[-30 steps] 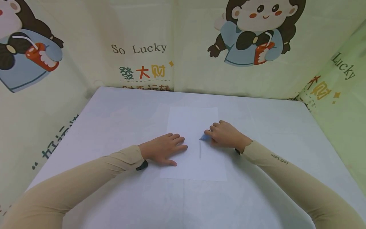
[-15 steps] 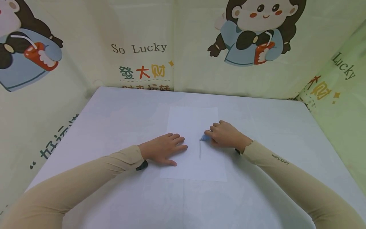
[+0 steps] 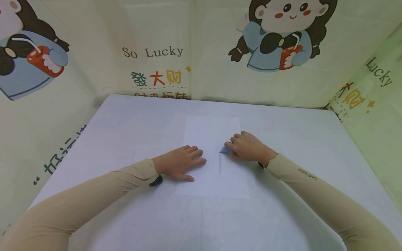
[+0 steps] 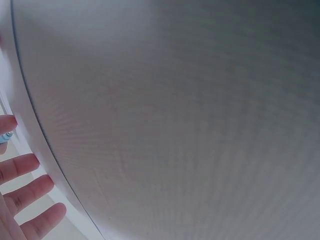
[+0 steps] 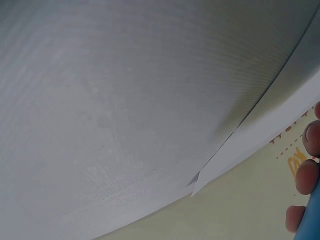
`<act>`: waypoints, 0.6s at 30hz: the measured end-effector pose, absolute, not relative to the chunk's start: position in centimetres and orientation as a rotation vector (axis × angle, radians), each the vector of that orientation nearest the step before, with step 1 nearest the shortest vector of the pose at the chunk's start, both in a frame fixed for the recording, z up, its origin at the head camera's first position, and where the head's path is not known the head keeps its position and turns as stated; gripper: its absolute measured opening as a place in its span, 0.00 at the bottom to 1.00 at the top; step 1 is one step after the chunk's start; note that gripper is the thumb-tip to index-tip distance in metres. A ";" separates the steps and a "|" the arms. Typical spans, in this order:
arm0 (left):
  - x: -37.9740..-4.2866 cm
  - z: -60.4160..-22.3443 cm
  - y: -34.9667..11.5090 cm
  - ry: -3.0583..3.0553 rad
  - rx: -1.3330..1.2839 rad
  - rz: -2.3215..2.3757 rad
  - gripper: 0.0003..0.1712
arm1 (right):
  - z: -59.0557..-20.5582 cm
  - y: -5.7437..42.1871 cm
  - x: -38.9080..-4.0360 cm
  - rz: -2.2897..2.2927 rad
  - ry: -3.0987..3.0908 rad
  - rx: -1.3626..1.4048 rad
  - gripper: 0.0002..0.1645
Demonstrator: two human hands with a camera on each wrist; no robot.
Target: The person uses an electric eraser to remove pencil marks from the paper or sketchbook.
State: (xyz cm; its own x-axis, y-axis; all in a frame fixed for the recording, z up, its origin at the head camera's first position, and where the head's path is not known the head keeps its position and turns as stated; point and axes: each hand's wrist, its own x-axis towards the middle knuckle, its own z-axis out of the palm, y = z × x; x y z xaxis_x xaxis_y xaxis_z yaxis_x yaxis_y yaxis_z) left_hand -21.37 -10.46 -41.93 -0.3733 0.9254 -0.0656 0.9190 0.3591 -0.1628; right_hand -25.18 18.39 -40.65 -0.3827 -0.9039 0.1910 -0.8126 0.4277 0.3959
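Note:
A white sheet of paper point(image 3: 213, 190) lies on the white table, with a thin grey vertical line point(image 3: 220, 165) on its right half. My left hand point(image 3: 180, 163) rests on the sheet's left side, fingers spread and palm down. On the right, my right hand point(image 3: 249, 147) grips a blue pen-like tube with a small pale tip point(image 3: 224, 150), tilted so that the tip sits at the line's upper end. Most of the tube is hidden by the fingers. In the right wrist view its blue body point(image 5: 311, 220) shows beside the curled fingers point(image 5: 306, 177).
The white table point(image 3: 132, 118) extends around the sheet on every side. Behind and beside it hangs a cream curtain point(image 3: 213, 83) printed with cartoon figures and lettering. A dark wrist strap piece point(image 3: 156, 181) shows under the left sleeve point(image 3: 119, 177).

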 end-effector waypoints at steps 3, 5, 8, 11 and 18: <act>-21.3 -41.8 -10.4 -2.560 -1.741 0.268 0.38 | -40.8 18.5 -25.2 -0.332 -2.324 1.461 0.07; -21.3 -41.8 -10.4 -2.563 -1.743 0.275 0.38 | -40.8 18.6 -25.2 -0.328 -2.317 1.464 0.07; -21.3 -41.7 -10.4 -2.570 -1.743 0.285 0.38 | -40.8 18.7 -25.2 -0.326 -2.312 1.462 0.07; -21.3 -41.8 -10.4 -2.577 -1.743 0.285 0.38 | -40.8 18.7 -25.2 -0.336 -2.310 1.460 0.07; -21.3 -41.8 -10.4 -2.583 -1.744 0.257 0.38 | -40.7 18.5 -25.0 -0.334 -2.318 1.468 0.06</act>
